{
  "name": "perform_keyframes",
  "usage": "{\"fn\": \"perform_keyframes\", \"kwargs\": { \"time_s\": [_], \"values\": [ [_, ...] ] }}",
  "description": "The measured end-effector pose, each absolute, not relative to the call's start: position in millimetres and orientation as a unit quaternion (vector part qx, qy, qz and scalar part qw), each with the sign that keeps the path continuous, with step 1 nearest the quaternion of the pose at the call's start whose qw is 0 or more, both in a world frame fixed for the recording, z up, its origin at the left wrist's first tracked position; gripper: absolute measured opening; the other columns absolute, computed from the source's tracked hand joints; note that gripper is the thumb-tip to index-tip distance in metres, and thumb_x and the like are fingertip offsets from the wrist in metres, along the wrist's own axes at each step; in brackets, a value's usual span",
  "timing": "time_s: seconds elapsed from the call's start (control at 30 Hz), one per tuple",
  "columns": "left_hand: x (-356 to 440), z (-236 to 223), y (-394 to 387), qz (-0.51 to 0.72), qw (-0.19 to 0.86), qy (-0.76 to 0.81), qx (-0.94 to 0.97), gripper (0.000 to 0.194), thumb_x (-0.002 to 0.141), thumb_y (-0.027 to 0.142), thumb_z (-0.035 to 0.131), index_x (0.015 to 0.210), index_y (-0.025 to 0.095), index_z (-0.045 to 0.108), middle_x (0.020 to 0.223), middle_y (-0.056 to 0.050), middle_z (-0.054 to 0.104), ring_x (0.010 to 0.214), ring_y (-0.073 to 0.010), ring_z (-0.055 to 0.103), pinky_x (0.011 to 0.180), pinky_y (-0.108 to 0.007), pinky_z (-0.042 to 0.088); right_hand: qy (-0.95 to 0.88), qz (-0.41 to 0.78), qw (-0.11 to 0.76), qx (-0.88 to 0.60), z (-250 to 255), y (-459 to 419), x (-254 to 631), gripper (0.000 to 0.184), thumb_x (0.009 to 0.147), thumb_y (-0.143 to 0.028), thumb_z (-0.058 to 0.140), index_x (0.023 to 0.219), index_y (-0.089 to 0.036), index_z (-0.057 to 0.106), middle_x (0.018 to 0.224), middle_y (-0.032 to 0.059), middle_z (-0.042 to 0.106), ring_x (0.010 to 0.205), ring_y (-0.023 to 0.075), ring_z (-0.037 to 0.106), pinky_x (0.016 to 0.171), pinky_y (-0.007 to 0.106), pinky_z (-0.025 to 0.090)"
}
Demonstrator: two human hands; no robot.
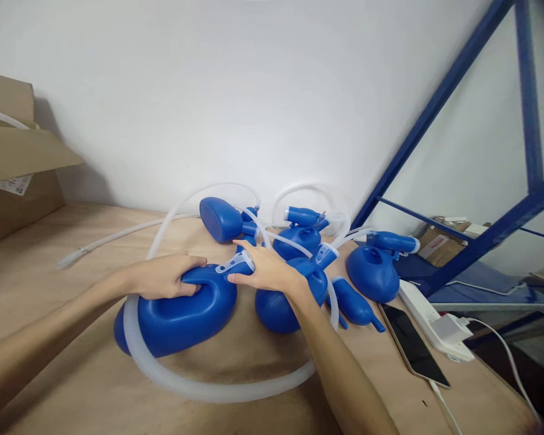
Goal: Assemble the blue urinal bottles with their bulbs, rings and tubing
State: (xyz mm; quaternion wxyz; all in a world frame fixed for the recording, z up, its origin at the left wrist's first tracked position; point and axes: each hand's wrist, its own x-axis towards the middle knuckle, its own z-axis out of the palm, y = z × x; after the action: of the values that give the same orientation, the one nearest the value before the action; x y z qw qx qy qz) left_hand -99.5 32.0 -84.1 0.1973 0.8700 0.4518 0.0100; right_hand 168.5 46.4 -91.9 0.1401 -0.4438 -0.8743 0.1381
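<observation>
A blue plastic urinal bottle (185, 323) lies on its side on the wooden table, its neck to the right. My left hand (161, 276) is closed round its handle. At the neck, my right hand (268, 269) has thumb and fingers on either side of the pale translucent cap (238, 262). A clear hose (217, 391) loops in front of the bottle and under my right forearm. Just right of my right hand rests another blue urinal bottle (278, 311), partly hidden by that arm, with a capped neck (326, 255).
More blue bottles (220, 219) with hoses crowd the back, one (372, 275) at the right beside a small blue funnel-like piece (353, 302). A phone (414, 344) and power strip (428, 320) lie right. A cardboard box (18, 199) stands left, a blue metal frame (430, 103) right.
</observation>
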Motion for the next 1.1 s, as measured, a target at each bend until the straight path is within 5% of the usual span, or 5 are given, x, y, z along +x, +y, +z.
{"fn": "perform_keyframes", "kwargs": {
  "time_s": [0.23,0.47,0.87,0.97,1.1],
  "values": [
    [-99.4,-82.7,33.8,0.012,0.192,0.431,0.881,0.042,0.087,0.042,0.054,0.116,0.017,0.069,0.123,-0.015,0.074,0.111,-0.0351,0.07,0.093,-0.042,0.055,-0.885,0.185,0.154,-0.399,-93.1,56.7,168.9,0.067,0.088,-0.053,0.077,0.145,-0.026,0.056,0.101,0.0046,0.075,0.096,0.0282,0.07,0.087,0.039,0.051],
    [-97.5,-83.5,34.2,0.004,0.176,0.424,0.888,0.037,0.087,0.041,0.058,0.112,0.016,0.07,0.113,-0.014,0.076,0.102,-0.0329,0.072,0.089,-0.04,0.055,-0.845,0.202,0.233,-0.436,-103.7,42.8,161.0,0.074,0.089,-0.041,0.076,0.154,-0.023,0.048,0.133,0.0109,0.07,0.124,0.0311,0.064,0.106,0.046,0.047],
    [-93.3,-88.4,26.0,0.088,0.138,0.44,0.883,0.045,0.087,0.049,0.065,0.118,0.017,0.068,0.108,-0.013,0.076,0.096,-0.0327,0.072,0.085,-0.04,0.055,-0.823,0.217,0.279,-0.445,-111.8,42.8,156.8,0.069,0.088,-0.034,0.076,0.152,-0.024,0.053,0.135,0.0086,0.07,0.128,0.0289,0.064,0.111,0.046,0.045],
    [-87.3,-85.0,18.1,0.156,0.167,0.426,0.875,0.06,0.097,0.065,0.051,0.141,0.024,0.057,0.124,-0.011,0.075,0.109,-0.0318,0.07,0.096,-0.041,0.052,-0.84,0.208,0.251,-0.435,-106.8,41.9,155.8,0.066,0.09,-0.037,0.074,0.152,-0.026,0.052,0.14,0.0083,0.068,0.131,0.0298,0.062,0.112,0.047,0.044],
    [-84.4,-84.3,21.6,0.172,0.241,0.425,0.855,0.054,0.107,0.06,0.032,0.117,0.025,0.071,0.126,-0.006,0.075,0.115,-0.0274,0.068,0.101,-0.036,0.049,-0.855,0.165,0.21,-0.445,-97.6,36.2,161.0,0.073,0.091,-0.05,0.072,0.156,-0.027,0.047,0.15,0.0101,0.061,0.137,0.0332,0.059,0.114,0.051,0.044]
  ]
}}
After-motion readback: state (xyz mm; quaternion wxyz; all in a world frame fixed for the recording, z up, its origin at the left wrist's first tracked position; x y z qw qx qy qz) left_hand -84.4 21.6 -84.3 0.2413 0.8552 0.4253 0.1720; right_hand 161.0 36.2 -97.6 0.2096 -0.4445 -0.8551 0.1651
